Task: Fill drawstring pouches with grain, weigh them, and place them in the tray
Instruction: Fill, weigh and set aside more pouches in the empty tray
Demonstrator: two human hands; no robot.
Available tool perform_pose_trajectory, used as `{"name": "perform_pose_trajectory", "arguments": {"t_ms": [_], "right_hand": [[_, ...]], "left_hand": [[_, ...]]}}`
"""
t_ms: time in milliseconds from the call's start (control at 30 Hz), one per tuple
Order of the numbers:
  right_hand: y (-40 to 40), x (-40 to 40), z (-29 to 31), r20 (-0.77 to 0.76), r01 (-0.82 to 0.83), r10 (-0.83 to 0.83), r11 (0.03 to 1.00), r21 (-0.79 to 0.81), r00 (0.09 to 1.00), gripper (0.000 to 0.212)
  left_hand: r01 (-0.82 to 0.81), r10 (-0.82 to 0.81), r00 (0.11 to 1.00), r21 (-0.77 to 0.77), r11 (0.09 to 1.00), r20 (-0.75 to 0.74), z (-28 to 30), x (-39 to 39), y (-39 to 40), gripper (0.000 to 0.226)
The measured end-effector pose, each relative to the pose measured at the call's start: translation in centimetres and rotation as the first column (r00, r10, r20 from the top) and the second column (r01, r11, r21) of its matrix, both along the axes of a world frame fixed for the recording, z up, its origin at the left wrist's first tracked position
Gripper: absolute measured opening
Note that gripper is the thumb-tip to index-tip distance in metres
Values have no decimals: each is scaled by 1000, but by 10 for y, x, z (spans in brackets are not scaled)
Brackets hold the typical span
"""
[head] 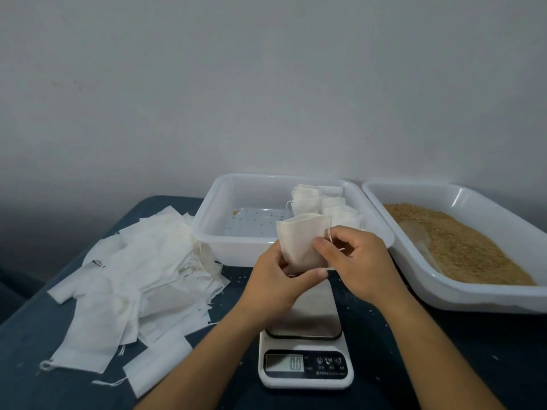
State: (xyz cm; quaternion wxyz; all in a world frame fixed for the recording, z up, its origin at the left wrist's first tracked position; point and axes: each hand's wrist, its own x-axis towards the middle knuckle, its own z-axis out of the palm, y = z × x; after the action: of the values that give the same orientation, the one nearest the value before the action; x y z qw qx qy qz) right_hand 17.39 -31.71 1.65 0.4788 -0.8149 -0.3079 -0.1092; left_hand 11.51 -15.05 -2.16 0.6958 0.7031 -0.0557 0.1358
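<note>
A white drawstring pouch (pixel 299 241) is held up over the scale (pixel 305 344), mouth upward. My left hand (pixel 278 282) grips its lower part, thumb across the bottom. My right hand (pixel 355 261) pinches its right edge, with the drawstring at the fingers. The scale's display (pixel 295 363) reads 0.0 and its plate is bare. Behind it a white tray (pixel 213 232) holds several filled pouches (pixel 322 205) in its right half. At the right a second white tray (pixel 461 294) is filled with brown grain (pixel 461 247).
A loose heap of flat empty pouches (pixel 139 276) covers the dark blue table (pixel 414 365) on the left. A clear scoop (pixel 420 241) lies partly buried in the grain. A grey wall rises right behind the trays.
</note>
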Motion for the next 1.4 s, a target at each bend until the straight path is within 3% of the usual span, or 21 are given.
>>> {"name": "perform_pose_trajectory", "arguments": {"t_ms": [200,333,467,700,867,967,1067,1133,1233,1333,1400], "right_hand": [[-7,-5,-11,-33,5,-3,999,40,999,19],[-8,-9,-23,-99,9,-5,999,40,995,7],[-7,-10,-30,-132,-11,11,1000,0,991,14],[-7,-5,-38,-300,-39,-9,987,-153,954,10],[-6,-5,-42,-221,2,-73,952,-306,972,4],[-6,-4,-45,-142,49,-114,917,-397,983,14],[-11,1,-45,-167,59,-139,909,-413,976,49],[-16,6,-44,-218,60,-149,928,-367,965,55],[-23,14,-47,-288,91,-178,953,-290,941,49],[-25,23,-55,-312,175,-253,951,-257,916,29],[-26,28,-63,-331,223,-297,944,-244,896,19]], "left_hand": [[-76,76,997,35,997,11,-4,-5,22,6],[-73,72,997,113,991,11,-14,-4,29,11],[-48,51,999,215,975,-9,-21,-5,33,7],[22,25,981,240,970,-190,-22,-5,43,22],[-4,109,976,487,874,-188,-25,-4,46,30],[-13,127,973,508,861,-191,-27,-3,46,32],[-50,159,972,514,856,-170,-28,-1,47,36],[-68,179,969,517,853,-168,-29,0,49,40],[-79,191,966,510,857,-172,-31,2,52,40],[-118,195,966,381,917,-171,-33,4,58,30],[-189,269,948,376,907,-173,-35,7,62,24]]}}
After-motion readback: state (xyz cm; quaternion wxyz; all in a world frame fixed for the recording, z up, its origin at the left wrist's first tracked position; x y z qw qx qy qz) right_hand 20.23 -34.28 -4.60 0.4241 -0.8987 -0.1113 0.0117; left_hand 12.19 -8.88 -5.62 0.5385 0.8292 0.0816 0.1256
